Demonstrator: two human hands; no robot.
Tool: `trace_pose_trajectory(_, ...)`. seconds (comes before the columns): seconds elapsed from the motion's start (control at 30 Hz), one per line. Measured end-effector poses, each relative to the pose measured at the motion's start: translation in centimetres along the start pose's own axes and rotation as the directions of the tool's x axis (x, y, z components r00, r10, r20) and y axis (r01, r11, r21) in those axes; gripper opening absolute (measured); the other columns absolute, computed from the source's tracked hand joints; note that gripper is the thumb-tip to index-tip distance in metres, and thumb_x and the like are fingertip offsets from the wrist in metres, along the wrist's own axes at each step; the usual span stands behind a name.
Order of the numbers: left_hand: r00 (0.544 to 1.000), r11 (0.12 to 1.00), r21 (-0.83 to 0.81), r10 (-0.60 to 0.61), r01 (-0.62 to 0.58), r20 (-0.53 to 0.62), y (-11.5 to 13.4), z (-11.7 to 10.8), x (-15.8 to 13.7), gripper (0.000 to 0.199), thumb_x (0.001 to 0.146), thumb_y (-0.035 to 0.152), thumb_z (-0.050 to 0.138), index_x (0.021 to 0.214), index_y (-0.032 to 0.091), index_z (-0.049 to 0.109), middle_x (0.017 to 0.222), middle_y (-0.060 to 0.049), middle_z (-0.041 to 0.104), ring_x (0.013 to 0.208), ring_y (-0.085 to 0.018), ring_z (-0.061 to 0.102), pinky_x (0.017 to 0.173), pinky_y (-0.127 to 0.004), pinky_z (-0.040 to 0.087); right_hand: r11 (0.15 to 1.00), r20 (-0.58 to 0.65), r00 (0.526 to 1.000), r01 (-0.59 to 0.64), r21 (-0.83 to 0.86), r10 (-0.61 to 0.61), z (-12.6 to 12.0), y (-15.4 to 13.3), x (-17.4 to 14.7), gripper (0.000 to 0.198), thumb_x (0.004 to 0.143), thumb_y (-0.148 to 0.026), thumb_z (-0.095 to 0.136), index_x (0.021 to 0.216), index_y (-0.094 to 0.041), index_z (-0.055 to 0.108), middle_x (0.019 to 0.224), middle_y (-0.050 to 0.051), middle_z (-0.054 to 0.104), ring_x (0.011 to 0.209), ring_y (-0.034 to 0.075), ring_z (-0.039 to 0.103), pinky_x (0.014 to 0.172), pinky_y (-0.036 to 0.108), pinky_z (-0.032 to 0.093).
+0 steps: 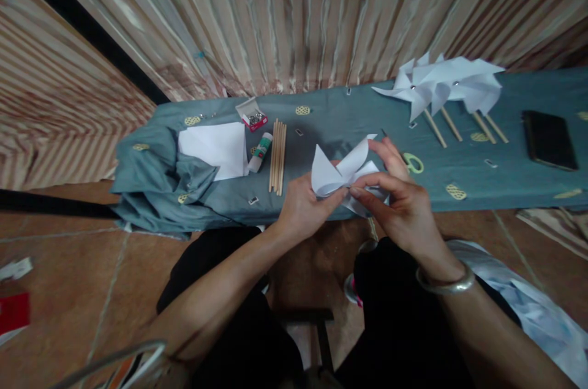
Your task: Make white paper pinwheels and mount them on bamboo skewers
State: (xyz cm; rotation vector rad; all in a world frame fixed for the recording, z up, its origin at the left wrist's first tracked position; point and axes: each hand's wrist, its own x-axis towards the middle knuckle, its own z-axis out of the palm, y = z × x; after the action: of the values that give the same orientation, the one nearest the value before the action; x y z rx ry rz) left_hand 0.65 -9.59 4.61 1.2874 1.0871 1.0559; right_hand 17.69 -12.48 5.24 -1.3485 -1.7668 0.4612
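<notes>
A white paper pinwheel (350, 163) with curled blades is held up between my two hands near the front edge of the cloth-covered table. My left hand (305, 205) is closed on it from the left, with the thumb pressed near its centre. From the right, my right hand (399, 199) pinches the paper near the middle between thumb and index finger, while its other fingers reach along a blade. A tiny dark spot shows at the fingertips; whether it is a tack I cannot make out. Just beyond my right hand lie scissors (413, 163) with light green handles, partly hidden.
On the green cloth (331, 113) lie white paper sheets (215, 145), a glue stick (260, 152), several wooden sticks (277, 159) and an opened box of tacks (252, 116). Several pinwheels on sticks (478, 86) lie at the back right, near a black flat case (550, 139). Behind hangs a striped curtain (294, 21).
</notes>
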Motion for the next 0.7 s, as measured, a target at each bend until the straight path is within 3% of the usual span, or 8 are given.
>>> trace_pose_trajectory(0.33, 0.997, 0.992, 0.105, 0.064, -0.069, 0.046, -0.59, -0.13, 0.06, 0.042, 0.071, 0.030, 0.074, 0.111, 0.017, 0.070, 0.096, -0.007, 0.076, 0.087, -0.025, 0.070, 0.078, -0.032, 0.051, 0.997, 0.018, 0.998, -0.057, 0.059, 0.056, 0.11, 0.48, -0.08, 0.009, 0.085, -0.032, 0.064, 0.078, -0.028, 0.067, 0.147, -0.002, 0.048, 0.146, 0.030, 0.026, 0.116, 0.060, 0.026)
trace_pose_trajectory(0.7, 0.998, 0.993, 0.098, 0.058, -0.059, 0.021, -0.26, -0.22, 0.13, 0.038, 0.070, 0.031, 0.076, 0.105, 0.017, 0.072, 0.090, -0.006, 0.076, 0.082, -0.023, 0.070, 0.073, -0.030, 0.052, 0.994, 0.005, 0.998, -0.070, 0.083, 0.070, 0.26, 0.33, -0.04, 0.008, 0.084, -0.030, 0.066, 0.078, -0.026, 0.067, 0.149, 0.000, 0.046, 0.146, 0.029, 0.026, 0.117, 0.057, 0.025)
